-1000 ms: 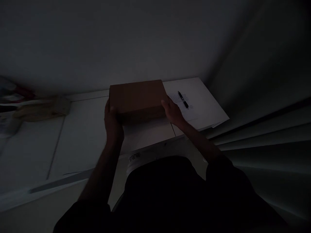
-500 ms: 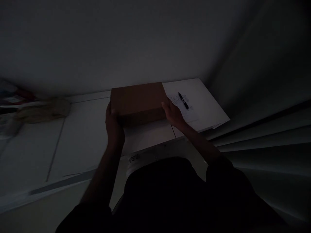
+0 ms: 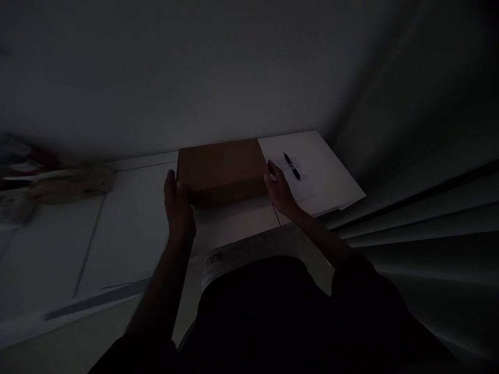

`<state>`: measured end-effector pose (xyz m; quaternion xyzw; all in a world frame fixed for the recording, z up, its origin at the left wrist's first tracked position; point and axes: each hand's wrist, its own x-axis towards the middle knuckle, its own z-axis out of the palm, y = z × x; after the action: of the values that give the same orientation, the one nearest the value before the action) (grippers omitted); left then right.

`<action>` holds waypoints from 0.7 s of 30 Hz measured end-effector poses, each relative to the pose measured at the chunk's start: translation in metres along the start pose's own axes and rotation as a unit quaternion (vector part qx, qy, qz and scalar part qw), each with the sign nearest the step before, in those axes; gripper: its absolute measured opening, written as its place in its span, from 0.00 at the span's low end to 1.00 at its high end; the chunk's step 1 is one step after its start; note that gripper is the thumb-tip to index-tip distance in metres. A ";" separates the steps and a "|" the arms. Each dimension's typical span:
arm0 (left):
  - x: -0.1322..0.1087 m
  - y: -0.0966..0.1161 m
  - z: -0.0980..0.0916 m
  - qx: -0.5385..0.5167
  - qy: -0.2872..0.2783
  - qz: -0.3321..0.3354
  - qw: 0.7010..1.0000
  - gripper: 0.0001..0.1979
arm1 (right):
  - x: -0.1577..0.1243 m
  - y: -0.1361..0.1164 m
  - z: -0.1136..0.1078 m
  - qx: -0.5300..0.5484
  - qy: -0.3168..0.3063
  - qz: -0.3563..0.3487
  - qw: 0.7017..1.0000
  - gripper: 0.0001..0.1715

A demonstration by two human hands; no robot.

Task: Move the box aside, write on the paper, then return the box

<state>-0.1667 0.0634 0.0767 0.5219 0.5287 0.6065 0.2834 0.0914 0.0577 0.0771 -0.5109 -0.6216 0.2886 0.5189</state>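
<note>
Two hands, left hand (image 3: 177, 205) and right hand (image 3: 277, 188), loosely flank flat brown cardboard box (image 3: 221, 167), fingers open; right could nudge black pen (image 3: 292, 166) off white paper sheet (image 3: 323, 176).

Very dim, underexposed throughout. The brightest patch is the white paper (image 3: 312, 161) at the worktop's (image 3: 128, 228) far right corner; the source of light cannot be told. The wall grades to near black toward the upper right. The person's torso and sleeves read as a black mass. Clutter at the worktop's left edge is smeared and soft. Straight lines bow at the frame edges. No glare.
</note>
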 end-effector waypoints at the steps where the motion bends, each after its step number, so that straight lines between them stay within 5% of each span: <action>1: 0.001 -0.001 -0.003 0.002 0.014 0.024 1.000 0.39 | -0.007 0.003 -0.003 0.003 0.048 -0.024 0.999 0.35; 4: -0.001 0.009 -0.013 -0.016 0.065 0.172 0.983 0.33 | -0.033 0.005 -0.015 0.001 0.148 -0.089 0.985 0.21; 8: -0.018 0.042 -0.028 0.021 0.089 0.293 0.952 0.14 | -0.064 -0.004 -0.027 0.011 -0.001 -0.113 0.994 0.26; 10: -0.030 0.058 -0.033 0.065 -0.053 0.295 0.952 0.16 | -0.071 -0.010 -0.028 0.030 -0.101 -0.129 0.986 0.28; 13: -0.045 0.073 -0.032 -0.019 -0.340 0.349 0.873 0.26 | -0.070 -0.019 -0.023 0.052 -0.223 -0.116 0.967 0.23; 15: -0.056 0.077 -0.024 -0.053 -0.505 0.278 0.815 0.32 | -0.064 -0.028 -0.018 0.057 -0.310 -0.085 0.945 0.17; 18: -0.073 0.076 -0.007 -0.058 -0.631 0.190 0.750 0.31 | -0.052 -0.042 -0.006 0.083 -0.448 -0.047 0.889 0.21; 21: -0.087 0.066 0.007 -0.054 -0.688 0.095 0.717 0.28 | -0.040 -0.049 0.011 0.130 -0.535 -0.059 0.833 0.26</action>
<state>-0.1213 -0.0305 0.1094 0.8264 0.1015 0.1311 0.5381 0.0618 0.0067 0.1035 -0.1668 -0.7882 0.5635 0.1830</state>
